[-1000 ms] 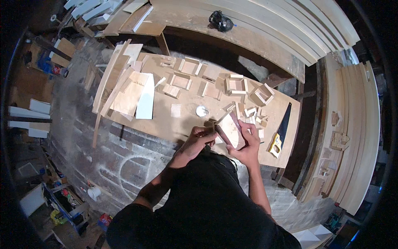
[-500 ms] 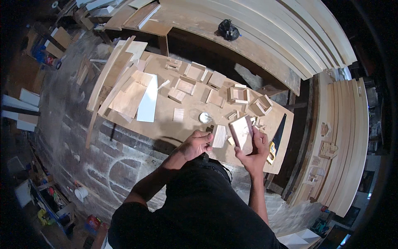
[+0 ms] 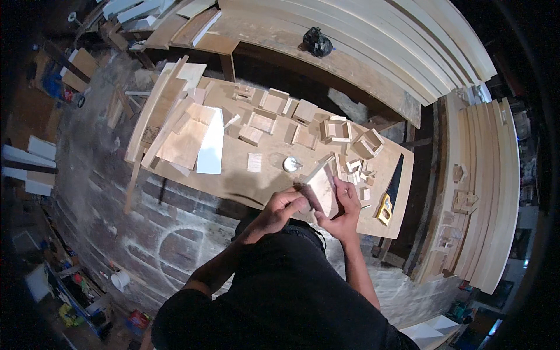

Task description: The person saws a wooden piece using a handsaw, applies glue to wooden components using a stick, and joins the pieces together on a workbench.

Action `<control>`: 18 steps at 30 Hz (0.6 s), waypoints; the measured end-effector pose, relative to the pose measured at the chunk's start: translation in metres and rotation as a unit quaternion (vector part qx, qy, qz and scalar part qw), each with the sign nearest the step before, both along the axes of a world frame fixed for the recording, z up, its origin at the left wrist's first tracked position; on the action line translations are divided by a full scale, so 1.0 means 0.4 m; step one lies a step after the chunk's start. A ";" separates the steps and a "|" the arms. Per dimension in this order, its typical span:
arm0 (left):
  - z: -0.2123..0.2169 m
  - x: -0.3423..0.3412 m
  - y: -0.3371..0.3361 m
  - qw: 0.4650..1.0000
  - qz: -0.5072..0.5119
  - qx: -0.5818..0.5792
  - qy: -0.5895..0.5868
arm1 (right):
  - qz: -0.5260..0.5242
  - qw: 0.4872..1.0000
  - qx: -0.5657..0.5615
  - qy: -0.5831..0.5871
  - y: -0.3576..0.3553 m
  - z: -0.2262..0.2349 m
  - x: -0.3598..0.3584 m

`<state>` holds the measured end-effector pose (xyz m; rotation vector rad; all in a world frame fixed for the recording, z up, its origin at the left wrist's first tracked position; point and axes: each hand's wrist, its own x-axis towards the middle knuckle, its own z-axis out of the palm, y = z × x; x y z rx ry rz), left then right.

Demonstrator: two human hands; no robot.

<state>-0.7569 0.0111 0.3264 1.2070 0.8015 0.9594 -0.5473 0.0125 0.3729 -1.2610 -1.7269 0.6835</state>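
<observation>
Wooden panel (image 3: 322, 189) between both hands

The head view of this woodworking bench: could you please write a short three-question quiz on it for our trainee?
1. True or false: both hands hold the flat wooden piece.
2. Which tool lies at the right end of the workbench? A) handsaw B) hammer C) drill
3. What small round thing sits on the bench just beyond the hands?

Key:
1. True: left hand and right hand grip it.
2. A, the handsaw with a yellow handle.
3. A small round tin, pale.
</observation>
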 end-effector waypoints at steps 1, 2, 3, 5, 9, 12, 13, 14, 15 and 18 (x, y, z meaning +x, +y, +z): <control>0.011 0.008 -0.005 1.000 0.007 -0.006 -0.013 | -0.032 0.999 -0.011 -0.002 0.003 -0.014 0.005; 0.022 0.013 -0.009 1.000 0.014 -0.012 -0.025 | -0.064 0.998 -0.023 -0.003 0.012 -0.024 0.011; 0.036 0.011 -0.013 0.998 0.027 -0.021 -0.044 | -0.116 0.990 -0.079 0.000 0.014 -0.027 0.016; 0.037 -0.002 -0.009 0.999 0.037 0.013 0.018 | -0.091 0.995 -0.042 0.007 0.012 -0.031 0.030; 0.034 -0.016 -0.008 0.991 0.014 0.111 0.075 | 0.058 0.995 -0.014 0.077 -0.011 -0.021 0.000; 0.081 -0.037 0.002 0.974 -0.015 0.182 0.135 | -0.009 0.991 -0.131 0.039 0.016 -0.040 0.065; 0.102 -0.041 0.004 0.968 -0.008 0.195 0.158 | -0.027 0.990 -0.140 0.026 0.016 -0.038 0.079; 0.112 -0.044 0.005 0.962 -0.001 0.207 0.180 | -0.009 0.989 -0.130 0.065 0.015 -0.033 0.092; 0.114 -0.050 0.006 0.964 0.001 0.181 0.196 | 0.030 0.983 -0.117 0.141 0.009 -0.037 0.081; 0.085 -0.067 0.006 0.926 -0.012 0.271 0.262 | 0.138 0.974 -0.151 0.098 -0.016 0.027 0.046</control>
